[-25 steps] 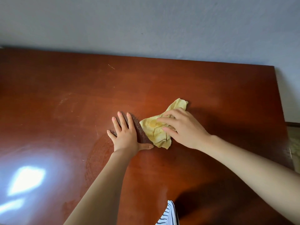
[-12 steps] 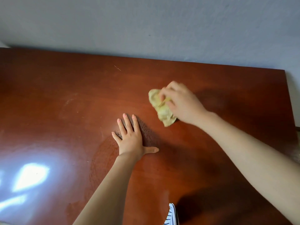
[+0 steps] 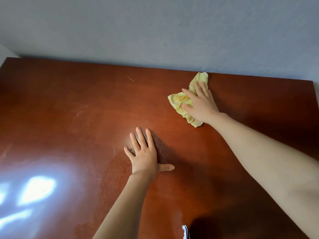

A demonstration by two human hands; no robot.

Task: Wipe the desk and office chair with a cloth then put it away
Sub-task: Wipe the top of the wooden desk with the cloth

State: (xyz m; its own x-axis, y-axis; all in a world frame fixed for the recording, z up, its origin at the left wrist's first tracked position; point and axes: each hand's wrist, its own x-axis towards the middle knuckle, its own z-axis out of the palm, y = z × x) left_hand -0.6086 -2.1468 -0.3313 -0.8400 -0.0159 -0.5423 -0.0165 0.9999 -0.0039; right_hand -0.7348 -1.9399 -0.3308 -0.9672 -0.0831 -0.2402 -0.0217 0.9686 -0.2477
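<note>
A crumpled yellow cloth (image 3: 180, 100) lies on the glossy reddish-brown desk (image 3: 69, 109), near its far edge at the right. My right hand (image 3: 201, 105) presses flat on the cloth with fingers spread over it, the far tip of the cloth reaching the wall. My left hand (image 3: 144, 156) rests palm down on the bare desk in the middle, fingers apart, holding nothing. Damp streaks and a few crumbs show around the left hand. No office chair is in view.
A grey-blue wall (image 3: 155, 31) stands right behind the desk's far edge. The desk's right edge (image 3: 315, 94) drops off at the far right. Bright window glare (image 3: 36, 188) lies on the left of the desktop. A striped bit of clothing (image 3: 185, 232) shows at the bottom edge.
My right hand has pushed the cloth away from the left hand, farther back and to the right, up to the desk's far edge. The left hand has stayed planted.
</note>
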